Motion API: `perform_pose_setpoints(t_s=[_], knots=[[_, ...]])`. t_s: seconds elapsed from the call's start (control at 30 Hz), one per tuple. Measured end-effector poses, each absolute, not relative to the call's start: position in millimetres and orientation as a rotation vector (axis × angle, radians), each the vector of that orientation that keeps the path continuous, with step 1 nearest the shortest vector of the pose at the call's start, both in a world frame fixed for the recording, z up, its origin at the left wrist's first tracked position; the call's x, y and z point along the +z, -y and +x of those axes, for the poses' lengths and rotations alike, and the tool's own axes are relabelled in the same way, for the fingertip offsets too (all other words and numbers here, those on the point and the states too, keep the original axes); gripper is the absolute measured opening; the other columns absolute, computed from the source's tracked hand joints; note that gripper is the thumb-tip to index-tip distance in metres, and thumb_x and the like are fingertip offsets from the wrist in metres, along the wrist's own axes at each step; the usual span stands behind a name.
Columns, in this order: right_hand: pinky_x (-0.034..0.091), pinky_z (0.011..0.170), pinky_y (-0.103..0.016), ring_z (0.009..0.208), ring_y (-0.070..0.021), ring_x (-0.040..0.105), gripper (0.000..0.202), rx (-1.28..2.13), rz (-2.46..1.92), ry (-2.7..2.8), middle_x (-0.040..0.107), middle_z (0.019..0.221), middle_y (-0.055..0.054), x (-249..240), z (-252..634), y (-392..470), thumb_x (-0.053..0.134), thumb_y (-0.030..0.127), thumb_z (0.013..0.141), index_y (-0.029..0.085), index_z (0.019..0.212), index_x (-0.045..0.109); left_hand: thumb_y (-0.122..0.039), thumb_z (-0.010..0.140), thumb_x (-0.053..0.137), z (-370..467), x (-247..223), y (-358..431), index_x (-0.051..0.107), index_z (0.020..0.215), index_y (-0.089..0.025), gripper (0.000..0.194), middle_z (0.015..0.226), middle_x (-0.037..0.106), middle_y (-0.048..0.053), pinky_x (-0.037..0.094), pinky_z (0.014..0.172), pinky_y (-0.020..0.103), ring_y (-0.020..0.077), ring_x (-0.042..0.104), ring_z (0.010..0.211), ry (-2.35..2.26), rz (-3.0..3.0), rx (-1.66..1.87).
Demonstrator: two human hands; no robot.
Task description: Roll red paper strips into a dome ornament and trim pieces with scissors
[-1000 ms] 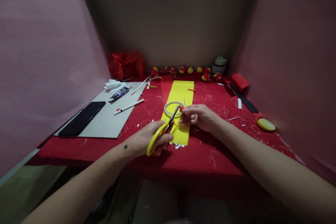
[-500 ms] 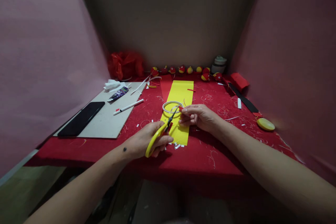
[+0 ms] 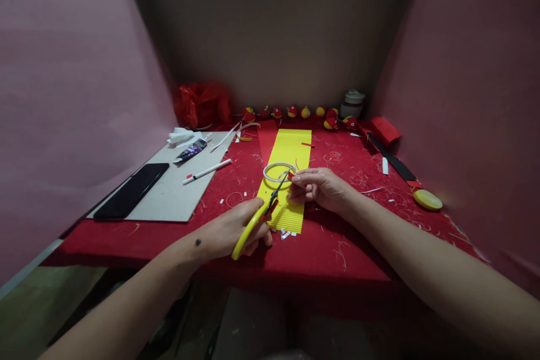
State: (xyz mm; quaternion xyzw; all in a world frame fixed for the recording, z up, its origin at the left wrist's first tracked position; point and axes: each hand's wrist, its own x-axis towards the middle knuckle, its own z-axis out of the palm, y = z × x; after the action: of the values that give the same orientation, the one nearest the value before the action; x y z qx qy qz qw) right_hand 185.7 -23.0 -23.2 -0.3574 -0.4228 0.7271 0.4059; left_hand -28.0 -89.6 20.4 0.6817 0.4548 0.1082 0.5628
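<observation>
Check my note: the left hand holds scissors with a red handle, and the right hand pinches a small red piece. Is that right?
Not quite: the head view shows a yellow handle, not red. The left hand holds scissors with a yellow handle, and the right hand pinches a small red piece.

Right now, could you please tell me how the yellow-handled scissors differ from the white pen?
The yellow-handled scissors curve at the grip, while the white pen is straight. The scissors are held in the left hand; the pen lies untouched across the edge of the grey board. Both slant away toward the right.
</observation>
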Motion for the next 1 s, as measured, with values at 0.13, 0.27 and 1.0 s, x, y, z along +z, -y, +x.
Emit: perform_pose_setpoints(t_s=[0.13, 0.27, 1.0], knots=[[0.051, 0.073, -0.041, 0.063, -0.0189, 0.062, 0.011, 1.837, -0.907, 1.062, 0.061, 0.065, -0.005, -22.2, 186.3, 23.2, 0.072, 0.019, 0.063, 0.013, 0.07, 0.066, -0.042, 0.083, 0.048, -27.4, 22.3, 89.3, 0.035, 0.082, -0.019, 0.027, 0.073, 0.06, 0.001, 0.031, 0.041, 0.02, 0.0055, 0.043, 0.046, -1.087, 1.585, 0.254], [0.052, 0.073, -0.04, 0.062, -0.0189, 0.063, 0.011, 1.846, -0.916, 1.042, 0.06, 0.063, -0.004, -20.3, 185.2, 23.1, 0.071, 0.018, 0.062, 0.012, 0.07, 0.066, -0.042, 0.082, 0.049, -27.7, 20.9, 88.9, 0.034, 0.082, -0.019, 0.028, 0.074, 0.061, 0.001, 0.03, 0.041, 0.019, 0.0054, 0.043, 0.046, -1.075, 1.57, 0.27], [0.052, 0.07, -0.039, 0.061, -0.0211, 0.065, 0.016, 1.854, -0.916, 1.042, 0.062, 0.064, -0.005, -18.6, 185.1, 25.0, 0.075, 0.021, 0.059, 0.013, 0.07, 0.066, -0.038, 0.088, 0.044, -32.2, 11.7, 88.7, 0.035, 0.085, -0.018, 0.022, 0.08, 0.065, 0.006, 0.032, 0.044, 0.019, 0.0046, 0.044, 0.047, -0.999, 1.6, 0.301]])
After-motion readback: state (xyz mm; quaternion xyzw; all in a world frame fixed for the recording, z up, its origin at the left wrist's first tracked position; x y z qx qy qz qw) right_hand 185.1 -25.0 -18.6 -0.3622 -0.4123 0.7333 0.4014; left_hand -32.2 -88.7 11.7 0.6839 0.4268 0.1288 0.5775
